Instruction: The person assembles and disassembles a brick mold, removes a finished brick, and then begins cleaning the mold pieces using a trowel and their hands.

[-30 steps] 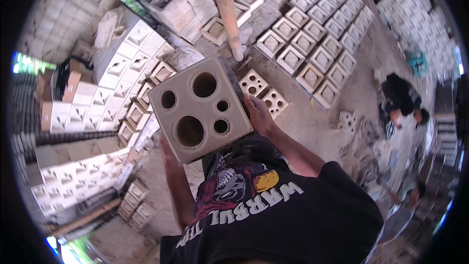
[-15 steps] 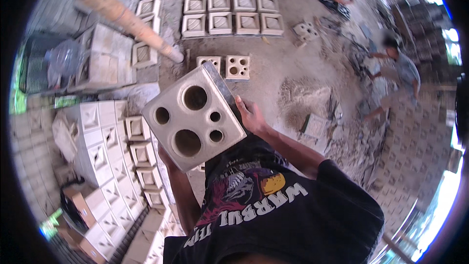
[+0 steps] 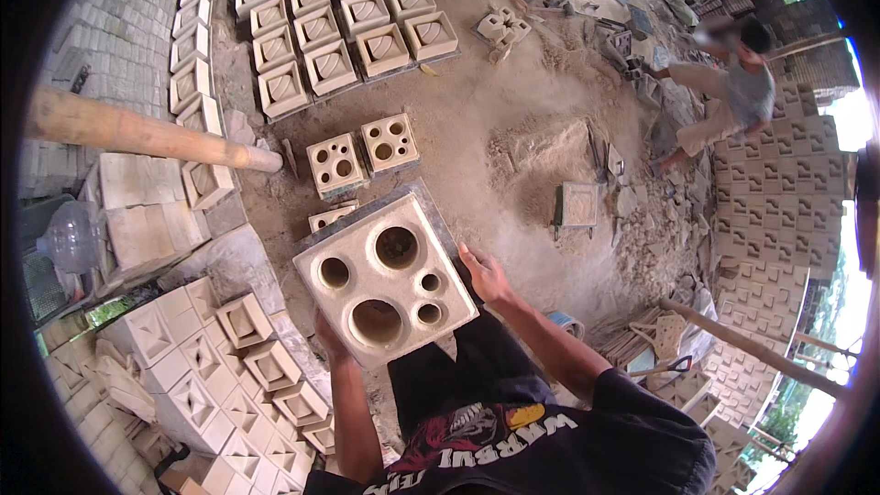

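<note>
Both hands' fingers clamp perforated block [image 3: 385, 280]: left hand [image 3: 332, 341] under, right hand [image 3: 484, 277] beside.

Two holed blocks [image 3: 363, 154] on dirt — patterned blocks [image 3: 341, 18] beyond, wooden pole [image 3: 147, 133] left.

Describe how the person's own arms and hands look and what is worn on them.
Both forearms are bare, with no gloves, watch or bands showing. The left hand and right hand are ungloved, with plain fingers. The right arm comes out of the short sleeve of a black T-shirt with a printed front of pale lettering and a red and yellow picture.
</note>
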Motion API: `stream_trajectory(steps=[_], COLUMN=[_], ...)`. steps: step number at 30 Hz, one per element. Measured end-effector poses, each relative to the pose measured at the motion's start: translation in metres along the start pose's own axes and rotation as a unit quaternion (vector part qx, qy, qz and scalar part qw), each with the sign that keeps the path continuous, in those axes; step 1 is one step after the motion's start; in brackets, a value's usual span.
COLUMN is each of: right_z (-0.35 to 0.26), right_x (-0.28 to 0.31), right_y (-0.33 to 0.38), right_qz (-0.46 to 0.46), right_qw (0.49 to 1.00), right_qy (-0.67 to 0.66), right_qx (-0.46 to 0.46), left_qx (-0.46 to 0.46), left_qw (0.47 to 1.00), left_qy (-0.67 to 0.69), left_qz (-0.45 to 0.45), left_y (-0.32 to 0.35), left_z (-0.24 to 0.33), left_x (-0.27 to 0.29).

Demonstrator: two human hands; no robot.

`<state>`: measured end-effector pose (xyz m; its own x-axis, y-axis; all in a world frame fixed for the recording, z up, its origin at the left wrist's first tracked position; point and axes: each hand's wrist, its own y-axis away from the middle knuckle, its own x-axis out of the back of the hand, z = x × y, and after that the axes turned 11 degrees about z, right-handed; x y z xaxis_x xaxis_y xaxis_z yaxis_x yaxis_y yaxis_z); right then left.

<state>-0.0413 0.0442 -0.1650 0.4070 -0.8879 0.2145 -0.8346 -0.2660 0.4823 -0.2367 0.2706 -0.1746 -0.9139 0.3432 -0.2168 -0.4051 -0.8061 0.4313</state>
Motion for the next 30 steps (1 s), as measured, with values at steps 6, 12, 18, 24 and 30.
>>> stream_trajectory(steps=[6, 12, 18, 24, 30], right_z=[0.111, 0.240, 0.395, 0.524, 0.582], right_x=[-0.015, -0.041, -0.073, -0.100, -0.124], right_y=[-0.063, -0.139, -0.226, -0.309, -0.371], right_qz=[0.062, 0.055, 0.062, 0.062, 0.060], right_qw=[0.977, 0.991, 0.992, 0.988, 0.991], right_qy=[-0.155, -0.099, -0.090, -0.133, -0.117], right_qx=[-0.132, -0.067, -0.069, -0.043, -0.040], left_qx=[-0.098, 0.038, 0.090, 0.085, 0.095], left_qw=[0.988, 0.997, 0.995, 0.996, 0.993], left_qy=[-0.123, -0.063, -0.007, 0.004, -0.020], left_qz=[-0.013, 0.018, -0.052, -0.032, -0.064], left_y=[-0.063, -0.130, -0.210, -0.286, -0.344], left_z=[-0.142, -0.273, -0.409, -0.550, -0.632], left_x=[0.008, 0.015, 0.042, 0.067, 0.090])
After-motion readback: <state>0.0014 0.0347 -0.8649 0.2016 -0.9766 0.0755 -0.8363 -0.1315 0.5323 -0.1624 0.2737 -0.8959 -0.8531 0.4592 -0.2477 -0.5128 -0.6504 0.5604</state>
